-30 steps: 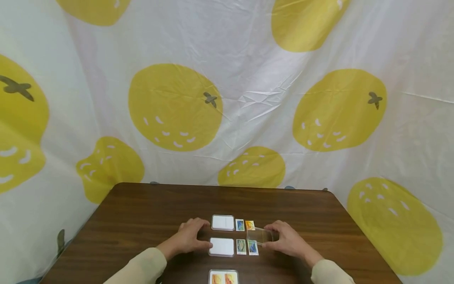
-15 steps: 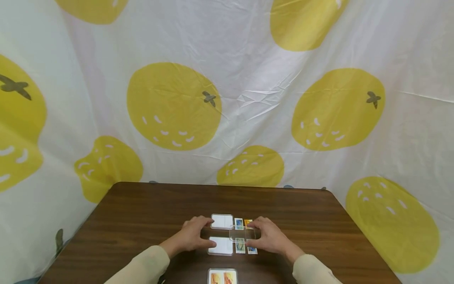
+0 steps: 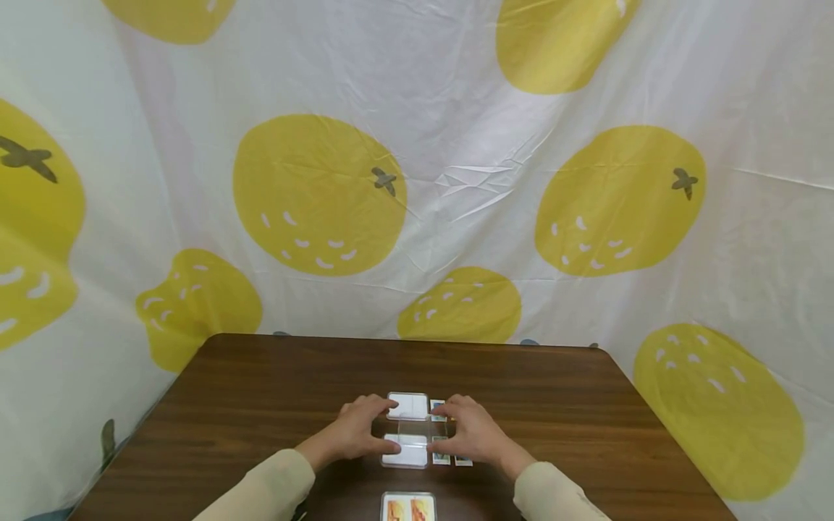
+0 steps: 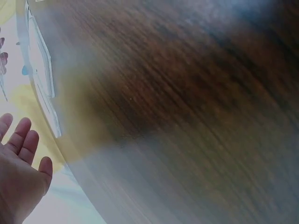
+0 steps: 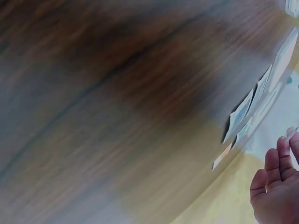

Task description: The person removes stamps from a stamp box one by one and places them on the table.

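Now both hands [image 3: 352, 433] [image 3: 472, 434] hold a clear lid [image 3: 407, 429] over the white-filled case [image 3: 405, 452].

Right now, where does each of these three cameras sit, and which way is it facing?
Head: worn on the head, looking forward and down at the table, the white box and the fruit-print cloth; both hands and sleeves show.
Left wrist: on the left wrist, looking across the blurred tabletop; the left hand shows.
Right wrist: on the right wrist, likewise; the right hand shows.
Shared: all three show the brown table.
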{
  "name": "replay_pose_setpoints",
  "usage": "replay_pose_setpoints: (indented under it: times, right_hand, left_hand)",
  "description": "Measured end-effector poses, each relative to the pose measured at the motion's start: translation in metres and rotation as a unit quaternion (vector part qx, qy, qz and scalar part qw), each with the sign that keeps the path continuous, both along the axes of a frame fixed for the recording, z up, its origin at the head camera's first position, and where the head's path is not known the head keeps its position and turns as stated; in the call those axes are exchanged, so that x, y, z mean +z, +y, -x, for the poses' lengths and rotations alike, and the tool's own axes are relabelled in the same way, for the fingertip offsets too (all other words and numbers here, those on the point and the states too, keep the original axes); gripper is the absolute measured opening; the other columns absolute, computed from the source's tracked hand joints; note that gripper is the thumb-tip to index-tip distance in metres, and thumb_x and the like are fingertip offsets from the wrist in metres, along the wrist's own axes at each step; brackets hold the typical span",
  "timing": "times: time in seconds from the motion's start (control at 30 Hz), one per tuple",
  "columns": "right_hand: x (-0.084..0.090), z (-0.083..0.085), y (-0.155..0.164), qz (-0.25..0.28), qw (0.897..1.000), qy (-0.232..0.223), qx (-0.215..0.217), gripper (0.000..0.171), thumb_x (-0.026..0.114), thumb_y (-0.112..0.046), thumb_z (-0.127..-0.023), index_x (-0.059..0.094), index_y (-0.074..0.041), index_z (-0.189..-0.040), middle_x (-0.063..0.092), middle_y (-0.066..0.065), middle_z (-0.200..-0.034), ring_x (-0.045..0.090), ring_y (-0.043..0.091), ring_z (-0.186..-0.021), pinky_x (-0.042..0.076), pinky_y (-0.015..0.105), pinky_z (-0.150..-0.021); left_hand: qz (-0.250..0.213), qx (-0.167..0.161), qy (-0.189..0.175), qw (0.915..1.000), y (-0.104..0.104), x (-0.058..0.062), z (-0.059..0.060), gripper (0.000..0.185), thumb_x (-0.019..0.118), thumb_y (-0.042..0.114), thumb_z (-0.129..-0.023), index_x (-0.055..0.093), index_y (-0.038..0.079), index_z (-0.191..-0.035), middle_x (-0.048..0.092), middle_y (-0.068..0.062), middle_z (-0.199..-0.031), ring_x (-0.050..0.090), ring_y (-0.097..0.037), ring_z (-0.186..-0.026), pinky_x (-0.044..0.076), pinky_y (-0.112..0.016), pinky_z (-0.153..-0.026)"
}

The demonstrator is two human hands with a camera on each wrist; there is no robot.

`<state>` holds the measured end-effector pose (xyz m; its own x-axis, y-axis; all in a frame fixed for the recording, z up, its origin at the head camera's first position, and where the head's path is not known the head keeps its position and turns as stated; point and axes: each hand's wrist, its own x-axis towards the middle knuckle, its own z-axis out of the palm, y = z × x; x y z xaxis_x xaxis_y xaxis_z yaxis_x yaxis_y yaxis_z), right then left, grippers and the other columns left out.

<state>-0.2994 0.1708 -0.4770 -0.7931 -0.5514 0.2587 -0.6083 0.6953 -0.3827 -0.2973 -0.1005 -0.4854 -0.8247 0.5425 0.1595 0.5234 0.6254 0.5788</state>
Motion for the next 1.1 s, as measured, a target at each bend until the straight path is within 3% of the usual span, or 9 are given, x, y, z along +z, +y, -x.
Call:
replay_pose_setpoints:
  times: [0.53,1.1]
  right_hand:
    - [0.003,-0.002,-0.019,-0.028,1.000,-0.005,-0.007,0.061,0.079,-0.055,-0.075,0.070,-0.012,-0.118,0.060,0.000,-0.109,0.054,0.021,-0.104,0.045,0.045,-0.091]
    - [0.000,0.001,-0.020,-0.030,0.999,-0.040,0.016,0.057,0.083,-0.044,-0.072,0.069,-0.012,-0.118,0.059,-0.003,-0.107,0.055,0.017,-0.099,0.046,0.037,-0.088]
  left_hand:
    - [0.003,0.003,0.004,1.0000,-0.002,-0.002,-0.002,0.063,0.082,0.042,-0.078,0.061,0.006,-0.125,0.059,-0.005,-0.116,0.048,-0.026,-0.109,0.033,-0.051,-0.093]
    - [-0.007,0.004,-0.011,0.9999,-0.013,-0.006,-0.003,0.062,0.082,0.044,-0.076,0.062,0.011,-0.124,0.059,0.000,-0.113,0.048,-0.023,-0.107,0.032,-0.048,-0.091]
